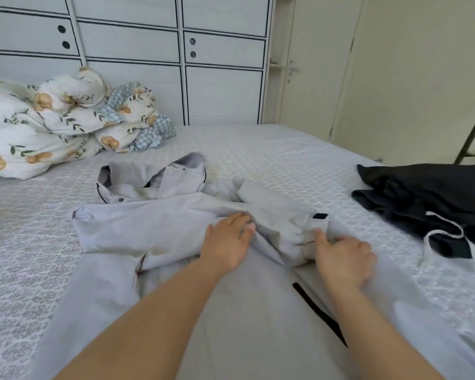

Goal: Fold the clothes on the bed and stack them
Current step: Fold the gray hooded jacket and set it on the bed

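Left hand (pixel 229 241) lies flat with fingers spread on the light grey hooded jacket (pixel 154 229) spread across the bed (pixel 299 160), while the right hand (pixel 343 256) pinches the folded-in sleeve's cuff (pixel 317 224). If the pressing hand lifts early, the slick sleeve could slide back out. The jacket's hem is cut off below, and the dark garment (pixel 428 204) alongside is too crumpled to identify.
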